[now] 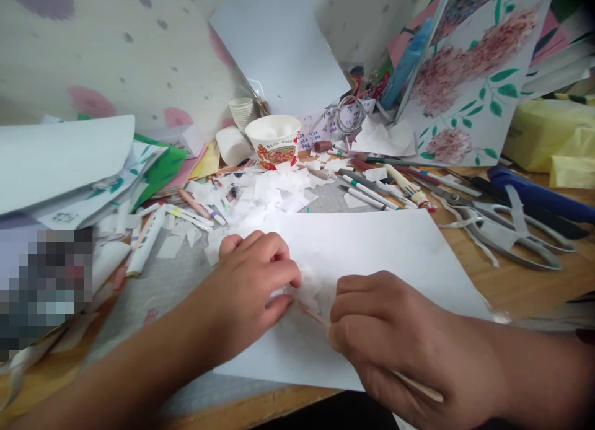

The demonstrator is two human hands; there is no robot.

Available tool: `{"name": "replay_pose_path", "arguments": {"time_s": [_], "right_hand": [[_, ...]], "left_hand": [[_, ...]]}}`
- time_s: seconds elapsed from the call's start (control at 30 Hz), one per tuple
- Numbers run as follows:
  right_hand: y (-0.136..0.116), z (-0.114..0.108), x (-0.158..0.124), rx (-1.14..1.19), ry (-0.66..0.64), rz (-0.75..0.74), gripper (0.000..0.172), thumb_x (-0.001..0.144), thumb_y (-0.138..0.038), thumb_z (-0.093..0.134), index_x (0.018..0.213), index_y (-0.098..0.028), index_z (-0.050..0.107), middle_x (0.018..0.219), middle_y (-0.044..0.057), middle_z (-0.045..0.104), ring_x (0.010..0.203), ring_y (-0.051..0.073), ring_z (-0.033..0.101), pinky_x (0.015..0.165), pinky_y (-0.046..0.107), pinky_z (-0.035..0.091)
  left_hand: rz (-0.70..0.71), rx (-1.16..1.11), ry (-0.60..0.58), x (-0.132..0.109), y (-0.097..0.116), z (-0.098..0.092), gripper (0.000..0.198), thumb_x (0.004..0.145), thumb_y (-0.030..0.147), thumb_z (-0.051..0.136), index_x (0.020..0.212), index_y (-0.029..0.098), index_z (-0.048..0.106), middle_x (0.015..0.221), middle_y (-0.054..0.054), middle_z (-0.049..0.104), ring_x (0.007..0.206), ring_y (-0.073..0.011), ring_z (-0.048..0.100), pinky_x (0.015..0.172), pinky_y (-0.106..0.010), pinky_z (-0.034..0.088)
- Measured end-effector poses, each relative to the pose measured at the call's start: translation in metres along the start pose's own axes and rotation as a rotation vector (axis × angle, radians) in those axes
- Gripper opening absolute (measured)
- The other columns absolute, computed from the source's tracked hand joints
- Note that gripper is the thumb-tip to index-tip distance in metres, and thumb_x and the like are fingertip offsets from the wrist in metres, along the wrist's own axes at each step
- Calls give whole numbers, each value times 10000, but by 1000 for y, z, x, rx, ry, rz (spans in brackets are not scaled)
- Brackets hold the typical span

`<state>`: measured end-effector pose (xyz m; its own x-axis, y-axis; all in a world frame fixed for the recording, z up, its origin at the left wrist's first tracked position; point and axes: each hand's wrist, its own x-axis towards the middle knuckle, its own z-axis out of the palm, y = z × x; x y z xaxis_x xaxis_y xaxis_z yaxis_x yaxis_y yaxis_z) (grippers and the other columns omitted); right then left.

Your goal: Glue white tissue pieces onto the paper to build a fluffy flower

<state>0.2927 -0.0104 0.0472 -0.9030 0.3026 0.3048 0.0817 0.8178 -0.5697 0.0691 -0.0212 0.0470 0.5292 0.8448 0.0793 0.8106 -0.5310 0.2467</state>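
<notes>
A white sheet of paper [381, 244] lies in front of me on the wooden desk. My left hand [253, 287] rests on its left part, fingers curled, pinching a small piece of thin white tissue paper [311, 287]. My right hand [400, 340] is closed around a thin wooden stick [310, 313]. The stick's tip points up and left into the tissue, between both hands; its other end sticks out past my right palm.
A heap of white paper scraps [274, 191] lies beyond the sheet, with a printed paper cup [274, 139] behind it. Pens and markers [372, 191] are scattered about. Scissors [506, 228] lie at right. Floral painted boards [469, 77] stand at the back. Paper stacks [65, 163] fill the left.
</notes>
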Motion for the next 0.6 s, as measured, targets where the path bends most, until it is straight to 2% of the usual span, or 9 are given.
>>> {"name": "replay_pose_path", "arguments": {"time_s": [0.13, 0.3, 0.37, 0.43, 0.53, 0.6], "right_hand": [[1, -1, -1, 38, 29, 5, 177, 726, -34, 405, 690, -205, 436, 649, 31, 497, 592, 167, 377, 569, 310, 320], [5, -2, -4, 94, 71, 25, 181, 791, -41, 398, 773, -188, 502, 689, 51, 565, 624, 169, 446, 578, 302, 357], [10, 1, -9, 141, 140, 20, 189, 808, -29, 412, 821, -180, 525, 720, 57, 588, 651, 164, 492, 590, 289, 382], [16, 5, -15, 228, 263, 37, 179, 830, -44, 431, 847, -182, 546, 736, 46, 593, 651, 149, 524, 587, 269, 401], [22, 11, -23, 330, 448, 148, 154, 865, -99, 460, 856, -197, 578, 749, 24, 604, 637, 131, 546, 579, 251, 419], [23, 13, -24, 337, 471, 227, 149, 870, -113, 473, 839, -192, 595, 742, 17, 614, 629, 127, 547, 577, 245, 427]], "left_hand": [[37, 20, -13, 0, 2, 0, 221, 769, 90, 584, 877, 272, 648, 987, 3, 528, 952, -216, 499, 794, -399, 224], [8, 51, -34, 1, 3, -3, 112, 792, 170, 598, 783, 259, 666, 984, 1, 548, 954, -218, 484, 800, -404, 219], [6, 47, -40, 1, 4, -4, 137, 796, 164, 586, 724, 249, 665, 968, 4, 558, 949, -210, 487, 803, -405, 219], [2, 35, -43, 1, 5, -5, 165, 786, 144, 584, 679, 243, 660, 951, 7, 561, 938, -203, 490, 801, -405, 219], [15, 17, -57, 0, 5, -6, 178, 779, 137, 587, 658, 243, 662, 934, 8, 556, 916, -196, 490, 797, -403, 220], [27, 21, -73, -1, 4, -8, 187, 780, 133, 585, 661, 250, 668, 936, 7, 555, 917, -197, 488, 804, -403, 221]]}}
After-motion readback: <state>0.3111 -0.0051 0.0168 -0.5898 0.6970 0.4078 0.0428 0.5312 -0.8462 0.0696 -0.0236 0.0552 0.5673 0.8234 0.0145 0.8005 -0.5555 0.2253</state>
